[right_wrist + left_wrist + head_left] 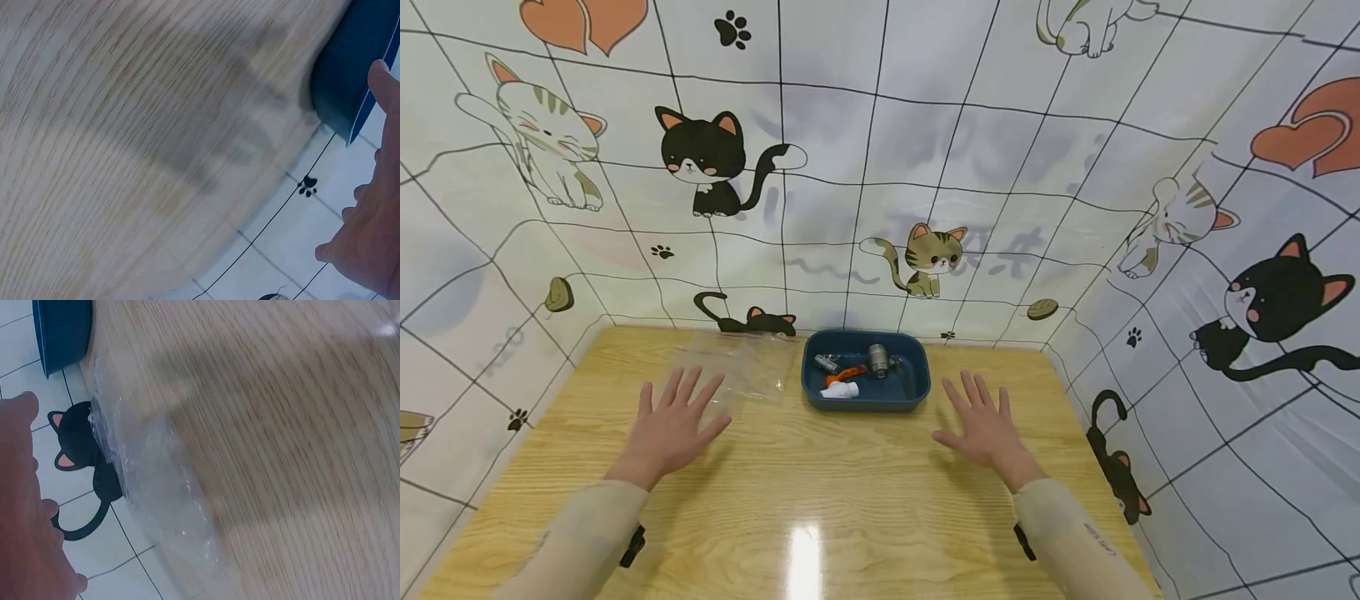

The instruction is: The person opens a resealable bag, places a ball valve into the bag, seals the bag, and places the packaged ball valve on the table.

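My left hand hovers over the left side of the table with its fingers spread, holding nothing. Just beyond its fingertips lies a clear plastic bag, flat and crinkled; the left wrist view shows the same bag under the hand. On the right, my right hand is also spread and holds nothing. A dark blue plastic tray stands at the back between the hands. Inside it are a grey metal cylindrical part, a small silvery piece, an orange piece and a white plastic piece.
The light wooden table ends at a white cloth wall with a black grid and printed cats. Cloth also closes off the left and right sides. Dark straps show under the sleeves near both wrists.
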A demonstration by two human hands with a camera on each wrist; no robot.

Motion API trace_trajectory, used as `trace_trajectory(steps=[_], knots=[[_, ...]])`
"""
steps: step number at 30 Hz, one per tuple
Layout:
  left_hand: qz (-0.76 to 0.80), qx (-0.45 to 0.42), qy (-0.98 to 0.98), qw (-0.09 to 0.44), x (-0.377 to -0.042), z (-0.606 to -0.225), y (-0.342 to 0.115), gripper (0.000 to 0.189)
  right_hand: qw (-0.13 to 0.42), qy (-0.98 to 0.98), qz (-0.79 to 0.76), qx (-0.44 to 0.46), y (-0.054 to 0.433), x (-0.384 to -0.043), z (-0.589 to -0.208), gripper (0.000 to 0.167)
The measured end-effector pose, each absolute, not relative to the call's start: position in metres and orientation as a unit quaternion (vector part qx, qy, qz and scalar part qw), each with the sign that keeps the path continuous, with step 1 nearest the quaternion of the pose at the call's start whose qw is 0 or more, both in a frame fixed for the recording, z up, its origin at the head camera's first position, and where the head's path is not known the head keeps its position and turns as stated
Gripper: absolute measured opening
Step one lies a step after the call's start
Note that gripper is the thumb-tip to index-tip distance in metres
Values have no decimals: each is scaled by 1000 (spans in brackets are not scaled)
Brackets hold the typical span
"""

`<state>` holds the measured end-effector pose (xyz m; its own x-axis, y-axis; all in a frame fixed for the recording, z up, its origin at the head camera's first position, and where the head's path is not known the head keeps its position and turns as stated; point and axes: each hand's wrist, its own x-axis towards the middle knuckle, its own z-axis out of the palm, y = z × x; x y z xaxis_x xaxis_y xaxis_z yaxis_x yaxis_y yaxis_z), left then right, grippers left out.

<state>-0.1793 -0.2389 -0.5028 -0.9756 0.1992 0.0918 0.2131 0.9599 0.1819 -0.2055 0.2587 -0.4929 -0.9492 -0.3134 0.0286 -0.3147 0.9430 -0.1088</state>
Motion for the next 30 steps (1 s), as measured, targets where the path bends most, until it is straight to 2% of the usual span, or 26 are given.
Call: trace_trajectory(steps=[10, 15, 20, 25, 30], knots=[[-111, -125, -985, 40, -195, -525, -212, 64, 6, -966, 47, 253, 224, -205, -499, 86], [-102, -128, -986, 25, -207, -534, -200, 64, 3, -956, 48, 290, 206, -205, -501, 83], [-94, -131, -987, 27, -220, -542, -188, 61, -19, -949, 33, 314, 188, -203, -501, 79], [-95, -131, -987, 5, -226, -544, -176, 62, -48, -941, 27, 333, 171, -201, -501, 75], [-88, -128, -988, -25, -227, -547, -169, 60, -53, -932, 22, 358, 158, -200, -505, 75]])
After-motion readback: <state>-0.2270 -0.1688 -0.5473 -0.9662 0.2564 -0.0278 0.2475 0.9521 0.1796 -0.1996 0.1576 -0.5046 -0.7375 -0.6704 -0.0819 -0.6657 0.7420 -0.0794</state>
